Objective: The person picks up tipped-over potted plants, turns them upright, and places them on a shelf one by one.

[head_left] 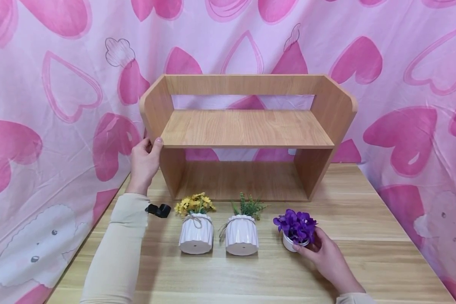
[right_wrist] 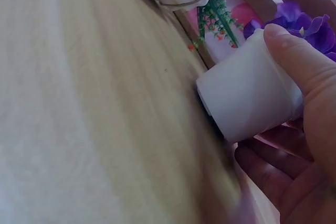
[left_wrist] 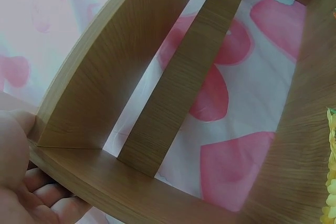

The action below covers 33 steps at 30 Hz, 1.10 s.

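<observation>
The small white ceramic pot of purple flowers [head_left: 295,231] is gripped around its smooth body by the right hand [head_left: 324,253], on the desk [head_left: 365,236]. It is judged light, slippery, breakable. The wooden two-tier shelf [head_left: 247,128] is held at its side panel by the left hand [head_left: 144,162].

Two bare hands, long cream sleeve on left arm [head_left: 115,249], right cuff [head_left: 355,298] seemingly cream too

No readable text, label or number shows anywhere
</observation>
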{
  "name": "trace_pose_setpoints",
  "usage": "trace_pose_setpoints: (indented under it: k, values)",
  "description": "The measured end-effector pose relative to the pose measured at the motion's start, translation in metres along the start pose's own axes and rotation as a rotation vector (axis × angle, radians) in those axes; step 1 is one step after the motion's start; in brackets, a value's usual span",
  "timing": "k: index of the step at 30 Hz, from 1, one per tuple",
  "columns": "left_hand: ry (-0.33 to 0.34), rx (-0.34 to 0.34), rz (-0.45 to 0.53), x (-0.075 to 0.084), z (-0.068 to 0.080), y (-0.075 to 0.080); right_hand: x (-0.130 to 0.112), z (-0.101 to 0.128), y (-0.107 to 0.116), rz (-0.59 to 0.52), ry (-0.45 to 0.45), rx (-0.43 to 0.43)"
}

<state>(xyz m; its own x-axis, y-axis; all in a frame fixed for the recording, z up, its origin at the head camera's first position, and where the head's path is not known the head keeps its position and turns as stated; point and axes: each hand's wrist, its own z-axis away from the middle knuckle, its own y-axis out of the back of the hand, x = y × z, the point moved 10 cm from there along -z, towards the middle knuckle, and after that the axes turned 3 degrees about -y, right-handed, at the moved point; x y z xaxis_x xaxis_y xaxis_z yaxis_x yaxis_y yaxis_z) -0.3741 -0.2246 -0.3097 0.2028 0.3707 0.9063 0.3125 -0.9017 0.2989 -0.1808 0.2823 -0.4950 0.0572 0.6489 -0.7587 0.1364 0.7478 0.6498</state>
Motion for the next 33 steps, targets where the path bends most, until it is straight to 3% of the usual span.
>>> trace_pose_setpoints:
  k: [7,15,23,33]
  values:
    - [0.008,-0.006,0.003,0.0,-0.001,-0.002,-0.001,0.005,-0.001,0.026,0.027,0.009]
    - [-0.007,0.015,0.004,0.0,-0.001,-0.001,0.002,0.0,-0.006,-0.101,0.028,-0.061]
    - [-0.037,0.048,-0.014,-0.002,-0.001,-0.001,-0.001,-0.001,-0.01,-0.177,0.055,-0.073]
    - [-0.043,0.055,-0.022,0.0,-0.002,-0.004,0.0,0.002,-0.01,-0.149,0.034,-0.056]
